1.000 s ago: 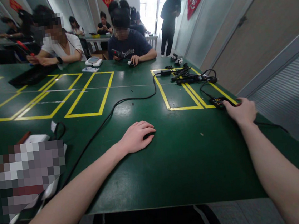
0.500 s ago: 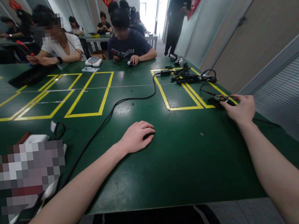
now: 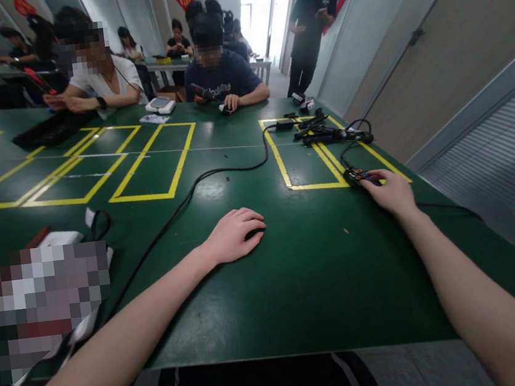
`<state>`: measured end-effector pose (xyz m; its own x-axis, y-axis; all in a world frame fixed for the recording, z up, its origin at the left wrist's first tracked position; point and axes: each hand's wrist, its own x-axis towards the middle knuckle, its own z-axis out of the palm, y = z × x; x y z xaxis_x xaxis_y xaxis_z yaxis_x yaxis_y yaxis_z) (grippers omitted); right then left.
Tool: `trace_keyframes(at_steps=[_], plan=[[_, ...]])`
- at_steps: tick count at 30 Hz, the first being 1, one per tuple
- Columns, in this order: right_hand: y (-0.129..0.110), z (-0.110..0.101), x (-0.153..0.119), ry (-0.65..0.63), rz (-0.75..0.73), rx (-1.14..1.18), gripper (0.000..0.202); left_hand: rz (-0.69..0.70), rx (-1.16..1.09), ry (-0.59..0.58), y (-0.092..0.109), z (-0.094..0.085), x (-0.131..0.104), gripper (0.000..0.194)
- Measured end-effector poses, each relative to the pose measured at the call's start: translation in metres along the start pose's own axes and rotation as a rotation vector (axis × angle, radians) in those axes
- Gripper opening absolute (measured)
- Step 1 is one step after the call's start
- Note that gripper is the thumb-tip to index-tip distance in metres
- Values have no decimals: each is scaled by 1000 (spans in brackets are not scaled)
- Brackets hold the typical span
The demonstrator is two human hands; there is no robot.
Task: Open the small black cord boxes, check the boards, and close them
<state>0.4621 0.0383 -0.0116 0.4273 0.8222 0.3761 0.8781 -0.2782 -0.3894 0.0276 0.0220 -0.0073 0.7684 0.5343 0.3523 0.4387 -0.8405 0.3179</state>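
My left hand rests palm down on the green table, its fingers stretched and the thumb apart. Nothing shows in its grasp. Over at the right side, my right hand grips a small black electronic device between thumb and fingers. The device has a cluttered, partly coloured top like a circuit board; its exact kind is unclear, and the fingers cover its near end. One thin black cable leads from it towards a heap of black cables, and another runs out behind the hand to the right.
Yellow tape marks rectangles on the table. A long black cable crosses to the left, near a white power strip and a blurred-out object. Across the table, a person in dark blue handles a dark tool.
My right hand has moved left with the black device, from the outer tape line towards the corner of the taped rectangle. My left hand stays in place.
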Motion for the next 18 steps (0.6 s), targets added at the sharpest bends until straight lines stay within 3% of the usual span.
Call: trace_keyframes(at_steps=[4,10,15,18], plan=[[-37,13,-15,-92,-74,44,33,0,4,-2,-1,1,0,21],[-91,21,-56,-253,-397,293,34,-6,-10,20,0,1,0,24],[-130,9,-95,-571,-715,542,30,67,-131,162,5,-5,-2,42],[-143,2,-110,-740,-856,652,28,145,-200,145,7,-7,-1,43]])
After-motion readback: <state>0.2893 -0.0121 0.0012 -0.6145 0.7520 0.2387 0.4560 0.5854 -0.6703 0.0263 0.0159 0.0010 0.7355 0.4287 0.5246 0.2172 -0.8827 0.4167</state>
